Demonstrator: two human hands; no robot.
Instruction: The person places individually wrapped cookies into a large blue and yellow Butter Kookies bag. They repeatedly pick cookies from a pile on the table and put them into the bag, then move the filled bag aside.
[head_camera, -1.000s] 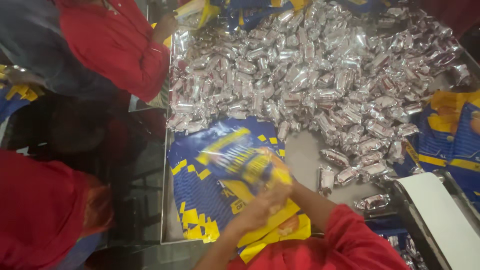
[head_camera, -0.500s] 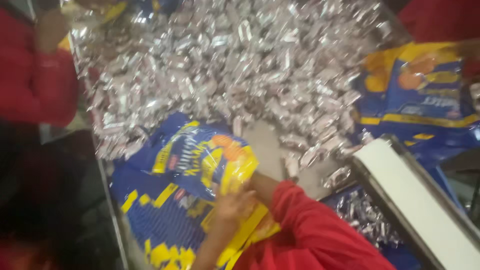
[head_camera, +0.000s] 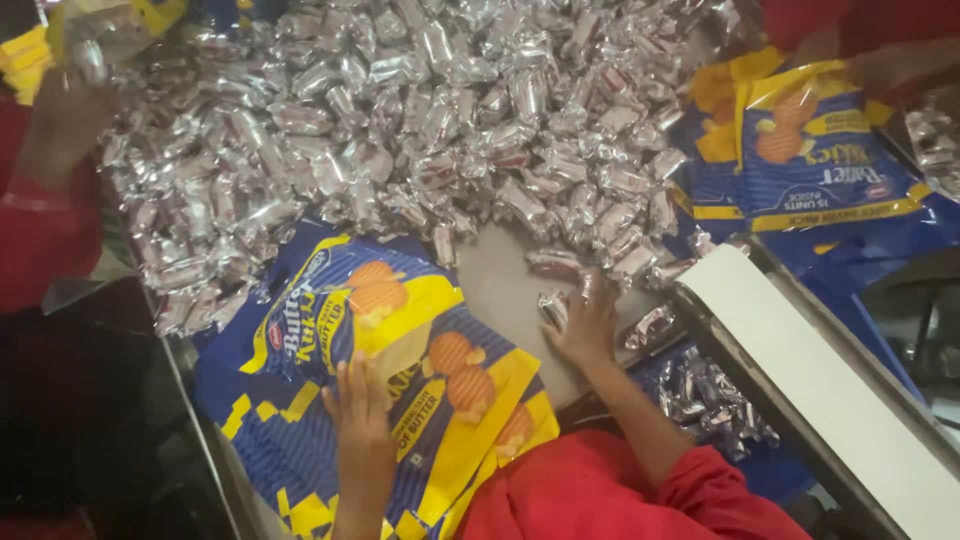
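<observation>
The left hand (head_camera: 362, 420) lies flat, fingers spread, on a glossy blue-and-yellow biscuit bag (head_camera: 400, 340) at the near left of the surface (head_camera: 505, 280); the bag's long axis runs from far left to near right. The right hand (head_camera: 585, 325), fingers spread, presses on small crinkled silver foil packets (head_camera: 555, 305) at the near edge of the large shiny heap (head_camera: 420, 130).

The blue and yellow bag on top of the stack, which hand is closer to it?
Left. The left hand lies flat on the top bag. The right hand is off to the bag's right, on small silver packets.
</observation>
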